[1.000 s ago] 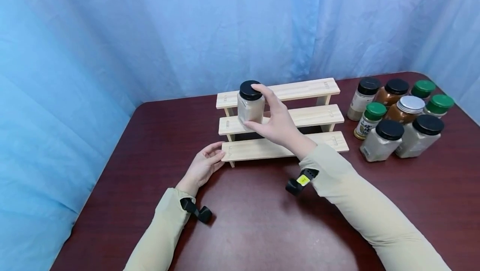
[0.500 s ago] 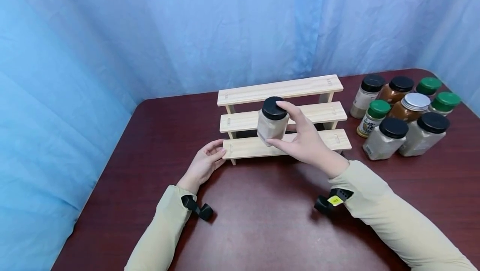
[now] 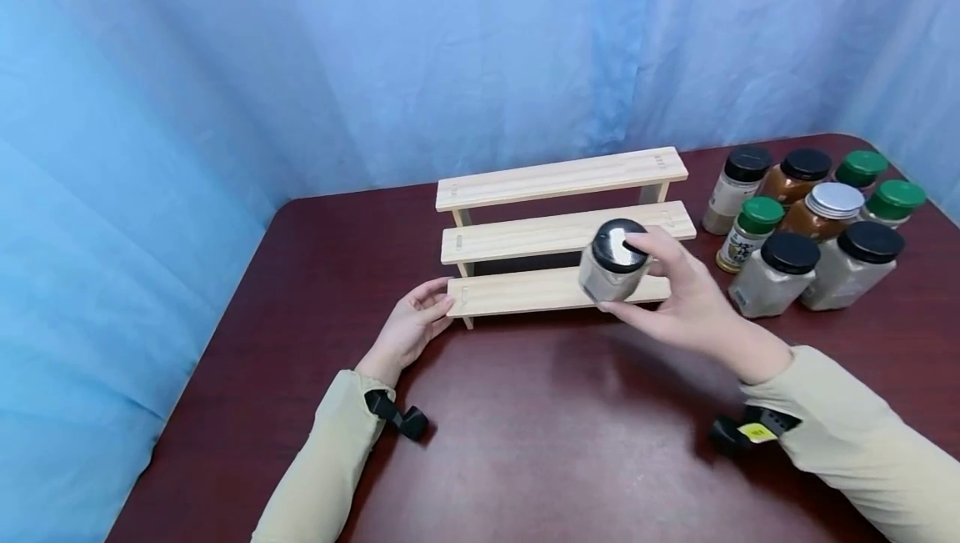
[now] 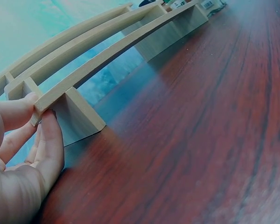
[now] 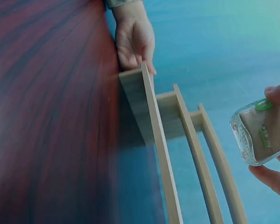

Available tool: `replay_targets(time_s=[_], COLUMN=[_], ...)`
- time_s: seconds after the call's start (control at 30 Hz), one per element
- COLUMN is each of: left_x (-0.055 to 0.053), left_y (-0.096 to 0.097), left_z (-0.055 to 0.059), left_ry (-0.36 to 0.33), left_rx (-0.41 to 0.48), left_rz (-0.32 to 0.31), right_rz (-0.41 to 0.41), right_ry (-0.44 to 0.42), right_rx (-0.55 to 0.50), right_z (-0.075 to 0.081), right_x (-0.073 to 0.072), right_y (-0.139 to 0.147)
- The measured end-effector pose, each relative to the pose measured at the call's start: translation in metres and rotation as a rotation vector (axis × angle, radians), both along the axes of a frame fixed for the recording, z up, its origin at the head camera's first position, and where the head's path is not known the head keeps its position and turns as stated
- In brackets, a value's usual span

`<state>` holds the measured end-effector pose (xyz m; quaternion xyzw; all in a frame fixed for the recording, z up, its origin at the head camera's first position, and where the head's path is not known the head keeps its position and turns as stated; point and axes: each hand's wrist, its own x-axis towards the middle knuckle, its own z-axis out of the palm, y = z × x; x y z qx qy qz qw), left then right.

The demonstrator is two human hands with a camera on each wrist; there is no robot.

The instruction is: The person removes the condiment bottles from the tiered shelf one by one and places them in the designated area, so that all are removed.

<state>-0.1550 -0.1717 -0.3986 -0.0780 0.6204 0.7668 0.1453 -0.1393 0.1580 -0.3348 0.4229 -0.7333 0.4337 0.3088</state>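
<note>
My right hand (image 3: 693,309) holds a clear square spice jar (image 3: 606,276) with a black lid, tilted, in front of the three-tier wooden shelf (image 3: 540,293). In the right wrist view, pale powder fills much of that jar (image 5: 263,133), and thumb and fingers grip its sides. With thumb above and fingers below, my left hand (image 3: 408,328) pinches the left end of the lowest board. The left wrist view shows this hand (image 4: 25,154) at the board's corner, beside the shelf's upright leg (image 4: 79,116).
Several spice jars stand grouped right of the shelf, among them a green-capped bottle (image 3: 744,234), a silver-lidded brown jar (image 3: 825,211) and a black-lidded square jar (image 3: 772,276). Blue curtains (image 3: 450,67) hang behind and left of the dark red table (image 3: 487,443).
My right hand has carried the jar rightward and down, from before the shelf's upper left to before its right part. My left hand keeps its place at the lowest board.
</note>
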Motion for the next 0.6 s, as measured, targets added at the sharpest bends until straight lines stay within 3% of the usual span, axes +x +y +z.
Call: replay_targets(time_s=[0.13,0.3,0.47,0.6], left_x=[0.0,0.002,0.004,0.004], left_y=[-0.001,-0.002,-0.001,-0.001], left_z=[-0.002,-0.006,-0.007,-0.004], left_ry=[-0.01,-0.015,-0.016,-0.003], left_rx=[0.015,0.008,0.002,-0.003], left_rz=[0.011,0.018,0.02,0.011], right_rz=[-0.015,-0.121,-0.201,-0.364], right_ry=[-0.003,-0.001,-0.035,-0.044], right_rx=[0.026,0.089,0.119,0.172], right_z=[-0.007,-0.012,-0.007,-0.002], right_x=[0.008,0.022,0.033,0.04], right_y=[0.026,0.057,0.087,0.113])
